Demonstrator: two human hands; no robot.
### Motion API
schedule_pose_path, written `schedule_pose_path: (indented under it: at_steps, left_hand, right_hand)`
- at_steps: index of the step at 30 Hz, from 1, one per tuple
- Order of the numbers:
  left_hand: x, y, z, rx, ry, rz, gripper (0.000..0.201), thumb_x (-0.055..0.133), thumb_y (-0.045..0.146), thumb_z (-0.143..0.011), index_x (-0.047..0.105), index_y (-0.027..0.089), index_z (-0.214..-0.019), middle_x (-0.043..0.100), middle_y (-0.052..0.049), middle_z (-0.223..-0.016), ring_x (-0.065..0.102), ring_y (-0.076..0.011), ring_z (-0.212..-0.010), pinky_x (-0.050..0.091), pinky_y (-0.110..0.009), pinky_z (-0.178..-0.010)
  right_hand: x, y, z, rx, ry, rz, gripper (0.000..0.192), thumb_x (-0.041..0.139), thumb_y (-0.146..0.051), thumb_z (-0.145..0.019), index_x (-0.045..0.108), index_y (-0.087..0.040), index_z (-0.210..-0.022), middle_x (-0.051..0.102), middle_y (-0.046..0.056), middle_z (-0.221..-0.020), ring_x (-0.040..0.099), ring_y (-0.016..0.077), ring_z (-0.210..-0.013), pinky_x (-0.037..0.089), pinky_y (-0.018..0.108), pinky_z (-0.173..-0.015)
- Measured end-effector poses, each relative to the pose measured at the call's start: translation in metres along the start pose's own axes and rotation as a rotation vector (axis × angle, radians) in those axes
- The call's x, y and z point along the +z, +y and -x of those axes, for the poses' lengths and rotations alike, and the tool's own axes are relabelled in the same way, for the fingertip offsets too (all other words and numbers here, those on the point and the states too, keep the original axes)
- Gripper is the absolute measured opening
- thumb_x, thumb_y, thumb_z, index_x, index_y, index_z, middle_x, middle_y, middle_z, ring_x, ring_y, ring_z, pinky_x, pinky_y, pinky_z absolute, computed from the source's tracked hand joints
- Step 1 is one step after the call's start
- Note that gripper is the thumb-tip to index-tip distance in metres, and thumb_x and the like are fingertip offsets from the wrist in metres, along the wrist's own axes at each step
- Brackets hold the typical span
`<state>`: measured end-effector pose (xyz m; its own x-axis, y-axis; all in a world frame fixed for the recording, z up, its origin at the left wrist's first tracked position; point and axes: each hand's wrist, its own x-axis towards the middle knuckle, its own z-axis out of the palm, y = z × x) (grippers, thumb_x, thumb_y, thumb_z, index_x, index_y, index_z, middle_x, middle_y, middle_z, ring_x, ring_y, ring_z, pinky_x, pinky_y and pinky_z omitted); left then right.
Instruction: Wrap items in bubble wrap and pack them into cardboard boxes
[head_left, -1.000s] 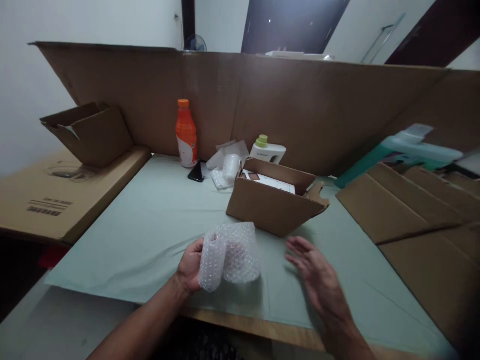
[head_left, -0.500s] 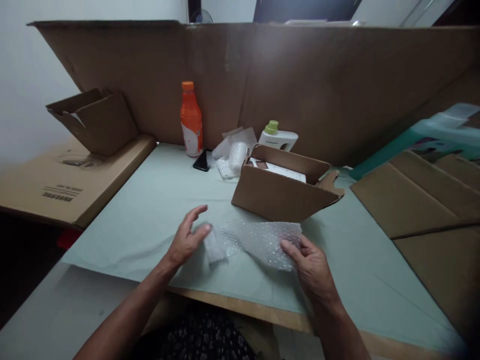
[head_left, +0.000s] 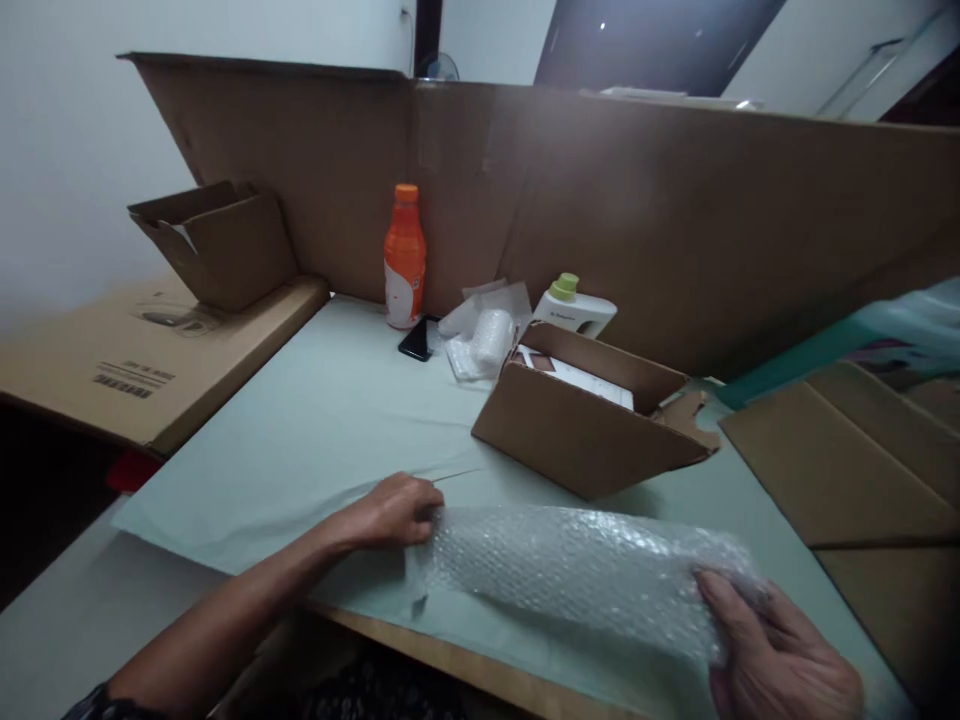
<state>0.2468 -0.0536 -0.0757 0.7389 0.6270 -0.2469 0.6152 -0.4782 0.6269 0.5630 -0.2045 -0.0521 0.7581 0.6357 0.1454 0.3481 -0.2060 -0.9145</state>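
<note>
A clear strip of bubble wrap (head_left: 570, 565) stretches between my two hands, low over the front of the cloth-covered table (head_left: 352, 390). My left hand (head_left: 401, 512) is closed on its left end, the fingertips partly hidden. On the right, my right hand (head_left: 772, 640) pinches the other end between thumb and fingers. Just behind the wrap stands an open cardboard box (head_left: 577, 430), tilted in view, with a white box (head_left: 585, 378) inside it.
An orange bottle (head_left: 405, 258), a black phone (head_left: 416, 340), crumpled bubble wrap (head_left: 491, 335) and a white bottle with a green cap (head_left: 574, 308) stand or lie at the back. Cardboard boxes (head_left: 217, 245) sit left; a teal container (head_left: 832, 340) leans at right.
My left hand has gone from open to closed on the bubble wrap's left end. My right hand has moved right and nearer, drawing the strip out longer. The camera view has shifted.
</note>
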Motion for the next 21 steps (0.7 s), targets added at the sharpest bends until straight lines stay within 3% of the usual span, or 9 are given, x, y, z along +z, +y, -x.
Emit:
schedule_pose_path:
  at_steps: [2,4,6,9,11,14,18,21]
  left_hand:
    - [-0.01,-0.013,0.008,-0.034,-0.015,0.029,0.018,0.057,0.015,-0.073,0.066,0.019,-0.088,0.071,-0.002,-0.086,0.064,-0.0172,-0.076,0.043,-0.023,-0.065]
    - [-0.02,-0.021,0.013,-0.09,-0.001,0.003,0.027,0.057,0.015,-0.074,0.068,0.02,-0.098,0.072,-0.002,-0.09,0.065,-0.0178,-0.08,0.045,-0.024,-0.068]
    - [-0.029,-0.026,0.013,-0.149,0.044,-0.068,0.038,0.059,0.015,-0.075,0.067,0.021,-0.111,0.073,-0.004,-0.099,0.067,-0.0214,-0.092,0.047,-0.028,-0.078]
    - [-0.042,-0.027,-0.003,-0.149,0.207,-0.119,0.046,0.064,0.021,-0.078,0.063,0.02,-0.124,0.069,-0.009,-0.114,0.064,-0.027,-0.108,0.047,-0.037,-0.094]
    - [-0.05,-0.026,-0.028,-0.128,0.399,-0.031,0.041,0.068,0.024,-0.079,0.065,0.02,-0.12,0.067,-0.011,-0.118,0.06,-0.0295,-0.115,0.044,-0.042,-0.102]
    - [-0.061,-0.024,-0.086,-0.155,0.642,0.139,0.035,0.073,0.019,-0.077,0.068,0.021,-0.112,0.063,-0.011,-0.124,0.054,-0.0322,-0.125,0.035,-0.047,-0.113]
    - [-0.073,-0.033,-0.167,-0.23,0.807,0.384,0.03,0.078,0.014,-0.076,0.069,0.019,-0.104,0.063,-0.011,-0.124,0.051,-0.032,-0.129,0.037,-0.048,-0.113]
    - [-0.082,-0.052,-0.197,-0.293,0.923,0.668,0.026,0.069,0.029,-0.091,0.066,0.018,-0.114,0.064,-0.01,-0.125,0.061,-0.0258,-0.116,0.051,-0.047,-0.101]
  right_hand:
    - [0.007,0.016,-0.007,0.065,-0.023,0.04,0.049,0.078,-0.059,-0.065,0.074,-0.016,-0.088,0.075,0.009,-0.082,0.066,0.0231,-0.069,0.053,0.03,-0.057]
    - [0.016,0.035,-0.013,0.069,-0.104,0.15,0.054,0.071,-0.063,-0.067,0.074,-0.014,-0.09,0.075,0.011,-0.086,0.067,0.027,-0.077,0.055,0.034,-0.066]
    - [0.023,0.054,-0.02,-0.009,-0.171,0.325,0.063,0.063,-0.068,-0.07,0.073,-0.011,-0.096,0.075,0.015,-0.092,0.068,0.0333,-0.086,0.056,0.043,-0.076]
    - [0.029,0.082,-0.028,-0.231,-0.104,0.518,0.081,0.052,-0.073,-0.076,0.066,-0.006,-0.12,0.069,0.024,-0.118,0.064,0.0417,-0.107,0.051,0.054,-0.091]
    - [0.031,0.097,-0.031,-0.365,-0.05,0.545,0.082,0.047,-0.072,-0.082,0.06,-0.006,-0.128,0.064,0.025,-0.129,0.061,0.0416,-0.117,0.049,0.055,-0.097]
    - [0.033,0.114,-0.033,-0.477,-0.066,0.59,0.074,0.042,-0.072,-0.087,0.064,-0.009,-0.121,0.064,0.024,-0.129,0.062,0.0413,-0.117,0.052,0.054,-0.091]
    - [0.032,0.127,-0.036,-0.553,-0.066,0.602,0.061,0.042,-0.067,-0.091,0.068,-0.014,-0.109,0.067,0.02,-0.124,0.066,0.0377,-0.11,0.056,0.05,-0.085]
    - [0.028,0.128,-0.038,-0.572,-0.071,0.566,0.053,0.046,-0.061,-0.093,0.068,-0.015,-0.108,0.069,0.018,-0.121,0.068,0.0345,-0.107,0.056,0.047,-0.086]
